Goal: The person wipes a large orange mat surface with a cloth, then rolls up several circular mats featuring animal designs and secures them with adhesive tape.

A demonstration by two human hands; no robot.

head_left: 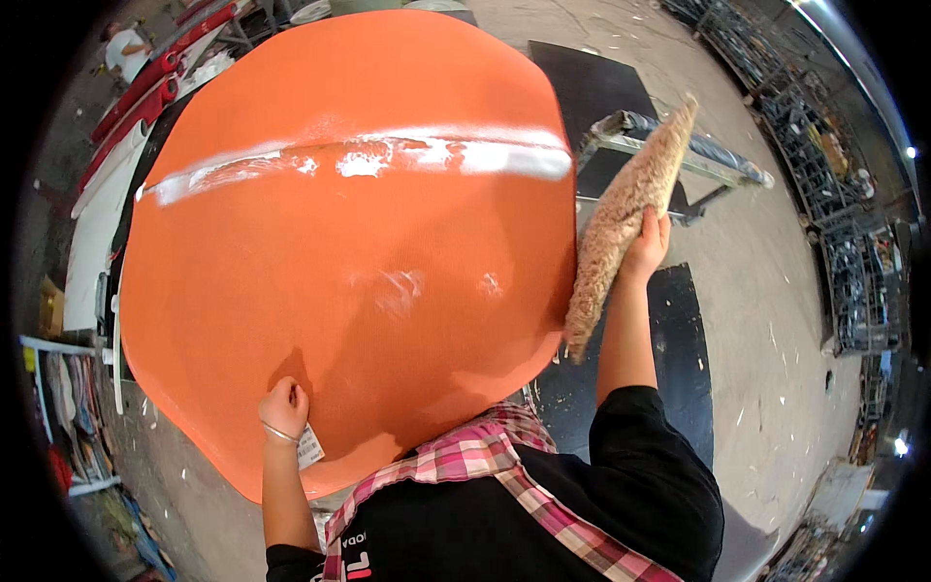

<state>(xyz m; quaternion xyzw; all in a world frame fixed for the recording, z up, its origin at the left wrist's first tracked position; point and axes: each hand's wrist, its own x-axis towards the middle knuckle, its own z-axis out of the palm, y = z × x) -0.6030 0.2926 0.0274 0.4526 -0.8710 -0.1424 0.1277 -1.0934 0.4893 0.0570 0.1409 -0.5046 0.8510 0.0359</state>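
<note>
A broad orange sheet (pixel 339 233) with rounded sides spreads out before me, a white streak (pixel 364 160) running across its far part and fainter white smears nearer. My right hand (pixel 648 247), off its right edge, grips a shaggy beige pad (pixel 626 209), held tilted and nearly edge-on, its pile facing left and its pale back to the right. The thumb presses against the pile; the other fingers are partly hidden behind. Over the near left part of the sheet, my left hand (pixel 284 405) is closed, its contents hidden. A white printed label (pixel 308 447) shows beside that wrist.
Dark boards (pixel 640 359) lie along the right side, with a metal frame carrying a wrapped bar (pixel 693 150) beyond the pad. Red rolls (pixel 145 102) lie at the far left, near another person (pixel 126 50). Racks (pixel 824 155) line the right; a shelf (pixel 73 417) stands left.
</note>
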